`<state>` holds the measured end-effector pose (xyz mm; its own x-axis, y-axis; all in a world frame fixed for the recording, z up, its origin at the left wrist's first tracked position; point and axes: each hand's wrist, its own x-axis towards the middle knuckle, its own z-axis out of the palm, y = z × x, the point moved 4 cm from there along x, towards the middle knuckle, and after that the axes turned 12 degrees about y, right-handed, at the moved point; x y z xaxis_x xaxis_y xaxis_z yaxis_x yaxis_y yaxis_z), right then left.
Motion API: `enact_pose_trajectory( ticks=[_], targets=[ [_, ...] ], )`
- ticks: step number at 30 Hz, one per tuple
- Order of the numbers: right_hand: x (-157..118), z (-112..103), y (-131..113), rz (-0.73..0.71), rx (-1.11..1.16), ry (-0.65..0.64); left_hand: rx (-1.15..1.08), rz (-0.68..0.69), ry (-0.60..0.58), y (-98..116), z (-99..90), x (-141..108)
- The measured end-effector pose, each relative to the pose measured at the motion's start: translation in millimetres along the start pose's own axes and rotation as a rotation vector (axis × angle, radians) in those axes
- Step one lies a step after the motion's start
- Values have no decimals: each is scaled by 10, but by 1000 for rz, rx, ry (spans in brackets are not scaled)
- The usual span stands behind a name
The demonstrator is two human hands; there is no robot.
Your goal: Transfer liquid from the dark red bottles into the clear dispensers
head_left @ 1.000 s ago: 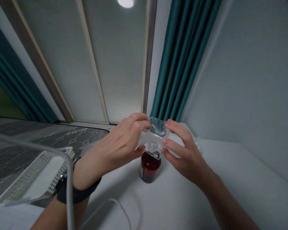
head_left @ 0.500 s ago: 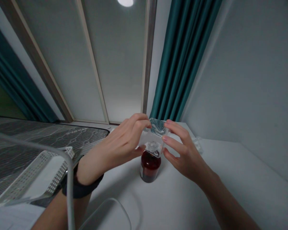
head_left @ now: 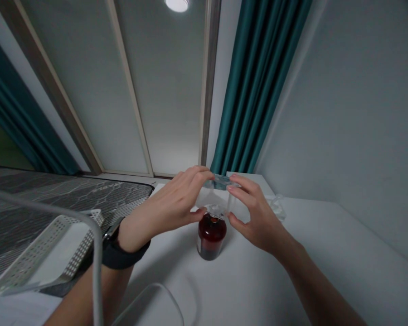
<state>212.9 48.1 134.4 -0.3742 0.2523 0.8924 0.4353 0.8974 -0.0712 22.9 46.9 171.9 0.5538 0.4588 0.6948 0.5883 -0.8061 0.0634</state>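
Clear plastic piece gripped from both sides above a dark red bottle

With the left hand (head_left: 177, 199), pinching the near-left side of the clear plastic piece (head_left: 215, 208), fingers curled over the top edge and thumb underneath; with the right hand (head_left: 258, 219), gripping the opposite side likewise, fingertips above and thumb below. Tipped flatter than half a second ago, with the upper face now almost edge-on; judged from that, easier to see past to the bottle top just below. Contact between the two impossible to tell

Directly beneath, upright on the white table (head_left: 245, 290), the dark red bottle (head_left: 211, 233), with a pale label (head_left: 199, 244) at its left side: too small to read. No brand or other legible writing anywhere

Farther out, crumpled clear plastic (head_left: 278, 208) beyond the right hand; at left, a dark wristband (head_left: 124, 257), a thick grey cable (head_left: 97, 271) in the foreground and a perforated white basket (head_left: 23, 256). Behind, teal curtains (head_left: 255, 90) and framed panels (head_left: 170, 90)
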Motion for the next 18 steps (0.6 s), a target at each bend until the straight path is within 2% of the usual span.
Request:
enact_pose_trajectory(
  ticks=[5,10,15,18],
  targets=[
    [-87,57,85,110,35,-42,-25,-24,-53,-56,68,-6],
    [-125,88,171,245,79,-64,-9,-44,-43,-93,99,-12],
    [-248,170,315,448,202,-54,-18,-64,-39,-139,115,-43],
    [-395,257,420,615,300,1,-39,-95,-34,-178,108,-64]
  ],
)
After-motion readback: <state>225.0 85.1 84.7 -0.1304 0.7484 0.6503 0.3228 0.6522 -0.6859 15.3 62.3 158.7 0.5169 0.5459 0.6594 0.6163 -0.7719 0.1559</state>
